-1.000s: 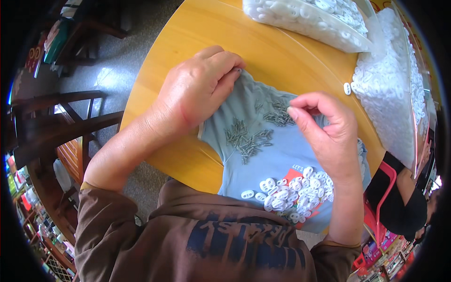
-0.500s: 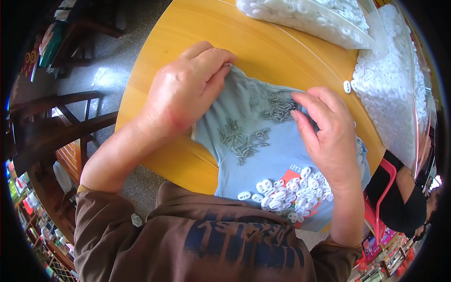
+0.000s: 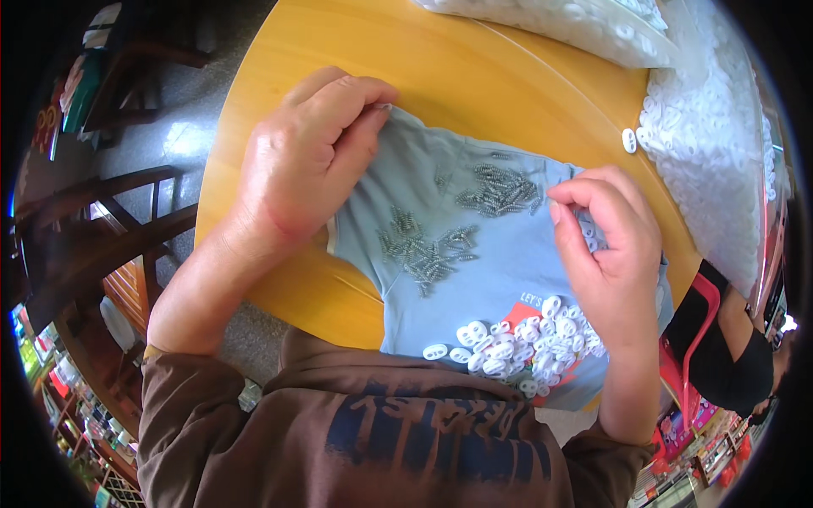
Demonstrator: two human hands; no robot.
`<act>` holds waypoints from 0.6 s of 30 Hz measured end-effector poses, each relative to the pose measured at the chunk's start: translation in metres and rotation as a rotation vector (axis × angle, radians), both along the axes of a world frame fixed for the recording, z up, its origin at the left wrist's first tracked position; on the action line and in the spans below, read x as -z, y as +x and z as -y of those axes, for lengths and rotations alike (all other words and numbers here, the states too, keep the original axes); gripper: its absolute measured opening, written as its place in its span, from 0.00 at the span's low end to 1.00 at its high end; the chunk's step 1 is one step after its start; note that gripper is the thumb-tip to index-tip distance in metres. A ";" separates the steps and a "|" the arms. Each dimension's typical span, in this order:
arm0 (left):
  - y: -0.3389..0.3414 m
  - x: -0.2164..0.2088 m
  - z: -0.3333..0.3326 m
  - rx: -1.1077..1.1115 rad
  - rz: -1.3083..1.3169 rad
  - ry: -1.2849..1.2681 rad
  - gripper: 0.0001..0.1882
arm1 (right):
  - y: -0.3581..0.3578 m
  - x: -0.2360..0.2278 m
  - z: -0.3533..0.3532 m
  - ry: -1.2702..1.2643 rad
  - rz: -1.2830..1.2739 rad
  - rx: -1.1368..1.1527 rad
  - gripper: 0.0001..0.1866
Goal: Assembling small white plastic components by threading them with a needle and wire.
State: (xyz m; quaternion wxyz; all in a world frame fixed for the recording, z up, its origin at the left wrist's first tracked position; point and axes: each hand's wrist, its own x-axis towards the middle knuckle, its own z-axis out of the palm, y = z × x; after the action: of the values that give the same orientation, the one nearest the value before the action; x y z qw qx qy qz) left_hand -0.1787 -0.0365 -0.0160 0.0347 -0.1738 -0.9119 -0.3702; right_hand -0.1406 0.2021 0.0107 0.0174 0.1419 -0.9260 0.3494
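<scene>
A grey-blue shirt (image 3: 508,254) with an orange print lies across the table's near edge and my lap. At its far left corner my left hand (image 3: 313,152) is closed, pinching the fabric. Two loose piles of small metal springs (image 3: 500,190) rest on the cloth. Just right of the farther pile, my right hand (image 3: 610,229) has thumb and forefinger pressed together; what they hold, if anything, is too small to make out. Small white oval plastic pieces with two holes (image 3: 542,339) are heaped on the shirt's near part, and a few show behind my right hand.
On the yellow wooden table (image 3: 364,42) stand clear containers (image 3: 703,161) full of the white pieces, at the far side and right. One loose piece (image 3: 628,140) lies beside them. Dark wooden chairs (image 3: 110,203) are at left. A person in black (image 3: 728,356) sits at right near a red chair (image 3: 699,339).
My left hand has shifted left, drawing the shirt's corner with it. My right hand has moved right and slightly nearer, away from the farther spring pile, which now shows more fully.
</scene>
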 end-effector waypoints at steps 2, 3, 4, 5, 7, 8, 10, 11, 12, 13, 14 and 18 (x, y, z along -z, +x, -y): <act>-0.001 0.000 0.000 0.003 -0.008 -0.004 0.06 | 0.002 -0.002 0.002 0.035 0.025 -0.019 0.07; -0.001 -0.001 0.000 0.005 -0.010 -0.013 0.06 | 0.003 -0.002 0.002 0.068 0.044 -0.041 0.07; -0.002 -0.002 0.000 0.007 -0.014 -0.021 0.06 | 0.003 -0.001 0.003 0.069 0.045 -0.038 0.07; -0.001 -0.002 0.000 0.007 -0.014 -0.022 0.06 | 0.004 0.002 0.003 0.083 0.063 -0.027 0.07; -0.001 -0.002 0.000 0.004 -0.016 -0.021 0.06 | 0.004 0.002 0.002 0.096 0.077 -0.016 0.07; 0.000 0.000 0.000 0.004 -0.017 -0.020 0.06 | 0.004 0.000 0.002 0.125 0.105 -0.012 0.07; 0.000 0.004 -0.001 0.017 -0.047 -0.013 0.06 | 0.003 0.000 0.002 0.155 0.129 -0.008 0.07; 0.000 0.003 -0.001 0.017 -0.049 -0.012 0.06 | 0.003 0.000 0.002 0.147 0.149 0.007 0.08; 0.000 0.003 -0.001 0.015 -0.044 -0.018 0.06 | 0.003 0.000 0.002 0.139 0.169 0.023 0.08; 0.000 0.002 -0.001 0.013 -0.039 -0.024 0.06 | 0.003 0.000 0.002 0.140 0.166 0.024 0.08; 0.001 0.003 -0.001 0.012 -0.042 -0.023 0.06 | 0.003 -0.001 0.002 0.135 0.167 0.028 0.08; 0.002 0.002 -0.001 0.003 -0.045 -0.025 0.06 | 0.004 -0.004 0.006 0.140 0.177 0.056 0.07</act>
State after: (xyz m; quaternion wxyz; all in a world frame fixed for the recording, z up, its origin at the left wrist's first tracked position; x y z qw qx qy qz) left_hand -0.1769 -0.0355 -0.0185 0.0525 -0.1839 -0.9151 -0.3551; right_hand -0.1364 0.1964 0.0145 -0.0646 0.0852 -0.9496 0.2945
